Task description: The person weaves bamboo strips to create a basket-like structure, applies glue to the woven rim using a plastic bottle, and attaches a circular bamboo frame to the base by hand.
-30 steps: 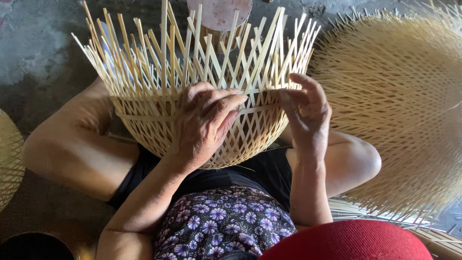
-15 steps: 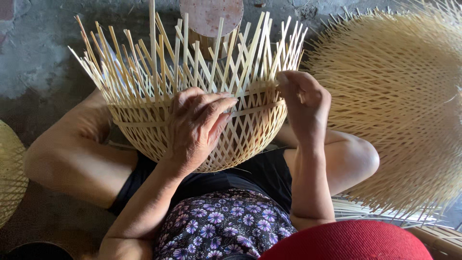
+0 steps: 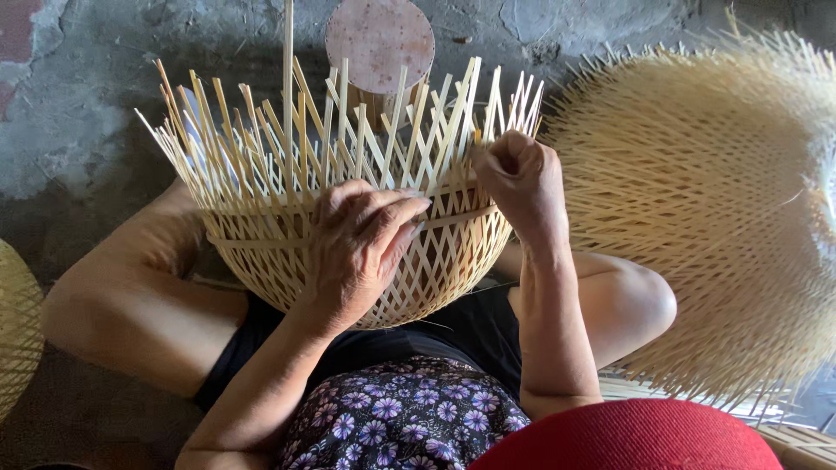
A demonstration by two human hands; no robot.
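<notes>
The half-woven bamboo basket (image 3: 348, 235) sits in the middle of the frame, resting against my lap between my bare knees. Its lower wall is a rounded bowl of pale, flat strips crossed into an open diamond lattice, with a wider horizontal band running round it. Above that band the strips stand loose and splay upward like stiff, dry spikes.

My left hand (image 3: 361, 248) lies flat on the near wall at centre, fingers spread narrow and pressed on the weave, fingertips touching the band. My right hand (image 3: 518, 178) is curled into a fist at the basket's right rim, pinching one upright bamboo strip (image 3: 477, 144) between thumb and fingers.

At the right of the frame lies a large fan-like mat of thin bamboo splints (image 3: 705, 218), bristly at its edges. Behind the basket, top centre, stands a round wooden stump (image 3: 380, 39) with a pinkish, speckled flat top. The floor (image 3: 78, 96) is rough grey concrete. My floral skirt (image 3: 401, 418) shows at the bottom.
</notes>
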